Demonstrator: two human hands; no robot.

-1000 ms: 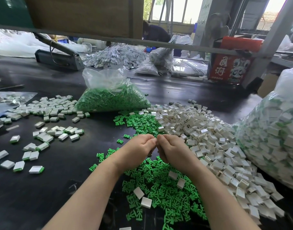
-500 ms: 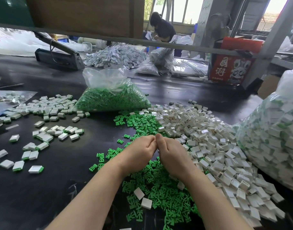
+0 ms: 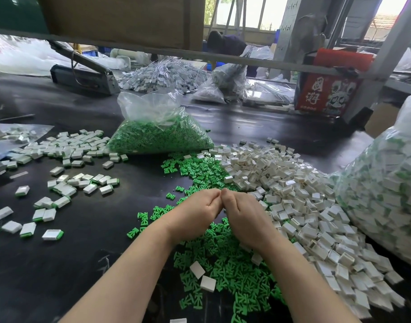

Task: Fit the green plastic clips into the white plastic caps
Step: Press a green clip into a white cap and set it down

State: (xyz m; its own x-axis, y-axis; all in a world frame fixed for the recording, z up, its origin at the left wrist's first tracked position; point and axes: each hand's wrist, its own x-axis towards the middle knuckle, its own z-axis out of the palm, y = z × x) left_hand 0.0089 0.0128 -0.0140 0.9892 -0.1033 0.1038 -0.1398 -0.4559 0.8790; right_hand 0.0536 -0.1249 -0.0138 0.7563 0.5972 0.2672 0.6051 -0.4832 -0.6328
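Note:
My left hand (image 3: 195,215) and my right hand (image 3: 244,217) meet knuckle to knuckle above the loose green clips (image 3: 223,264). Both have their fingers curled inward with their backs toward me. Whatever they pinch between the fingertips is hidden. A heap of white caps (image 3: 293,197) lies just right of my right hand. Two white caps (image 3: 202,276) lie on the green clips near my forearms. Caps fitted with green clips (image 3: 60,183) are scattered over the left of the black table (image 3: 60,264).
A clear bag of green clips (image 3: 158,134) stands behind the piles. A large bag of fitted caps (image 3: 384,192) fills the right edge. A heat sealer (image 3: 83,75), wired parts (image 3: 162,75) and a red box (image 3: 328,92) are at the back, where another person (image 3: 225,44) works.
Both hands stay pressed together at the same spot, shifted only slightly. The person at the back has bent lower.

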